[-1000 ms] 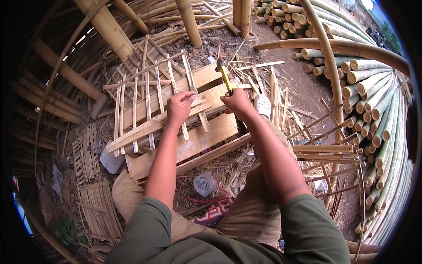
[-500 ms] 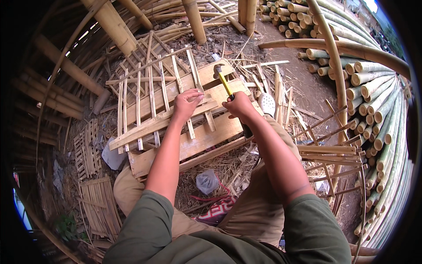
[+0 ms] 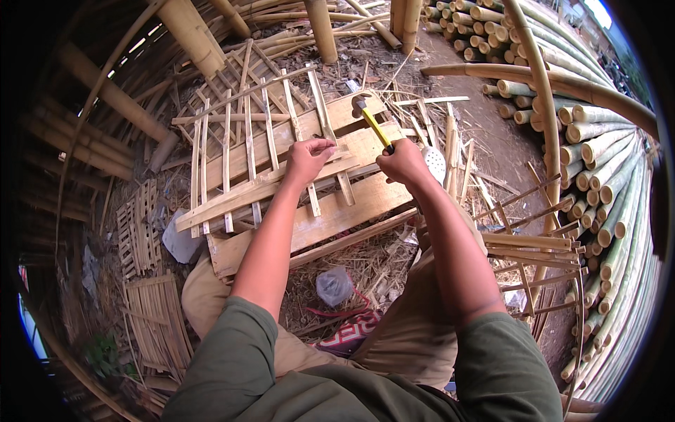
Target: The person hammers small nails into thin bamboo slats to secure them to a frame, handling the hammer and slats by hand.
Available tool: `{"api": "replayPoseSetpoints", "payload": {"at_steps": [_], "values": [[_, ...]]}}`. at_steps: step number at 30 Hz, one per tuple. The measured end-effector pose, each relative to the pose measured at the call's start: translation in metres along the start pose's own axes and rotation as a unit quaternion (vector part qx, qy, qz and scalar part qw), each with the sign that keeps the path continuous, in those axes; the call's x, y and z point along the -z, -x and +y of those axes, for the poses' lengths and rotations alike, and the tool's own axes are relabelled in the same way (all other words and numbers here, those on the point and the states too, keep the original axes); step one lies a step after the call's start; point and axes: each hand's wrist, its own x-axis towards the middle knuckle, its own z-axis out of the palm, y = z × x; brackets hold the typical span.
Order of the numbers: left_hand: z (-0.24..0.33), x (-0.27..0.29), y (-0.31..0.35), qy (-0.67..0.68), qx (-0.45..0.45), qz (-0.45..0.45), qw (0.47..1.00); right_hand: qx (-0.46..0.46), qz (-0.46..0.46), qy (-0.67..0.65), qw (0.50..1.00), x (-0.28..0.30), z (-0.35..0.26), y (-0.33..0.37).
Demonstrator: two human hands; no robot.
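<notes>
My right hand (image 3: 405, 163) grips a hammer (image 3: 377, 129) by its yellow and black handle, the metal head pointing away from me above the planks. My left hand (image 3: 306, 162) is closed in a pinch over a lattice of thin bamboo slats (image 3: 250, 145); whatever its fingertips hold is too small to make out. Beneath that hand, a wider flat strip (image 3: 235, 201) runs across the slats near their closer ends. The lattice rests on a low bench of wooden planks (image 3: 309, 226).
Cut bamboo poles (image 3: 590, 162) are stacked along the right. Smaller slat panels (image 3: 156, 316) lie at the left, near a pale plastic container (image 3: 180, 238). A clear plastic bag (image 3: 334, 286) sits between my legs. Thick bamboo posts (image 3: 322, 32) stand beyond the bench.
My right hand has shifted a little to the right with the hammer. My left hand stays pinched over the wide strip. The whole view has shifted slightly.
</notes>
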Motion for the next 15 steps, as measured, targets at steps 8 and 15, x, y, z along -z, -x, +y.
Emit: {"api": "replayPoseSetpoints", "payload": {"at_steps": [8, 15], "values": [[-0.003, 0.002, 0.002, 0.026, 0.006, -0.011, 1.0, 0.06, -0.007, 0.043, 0.997, 0.017, -0.009, 0.017], [0.004, 0.002, 0.003, 0.038, -0.011, -0.004, 0.999, 0.145, -0.024, 0.084, 0.986, 0.013, -0.016, 0.027]]}}
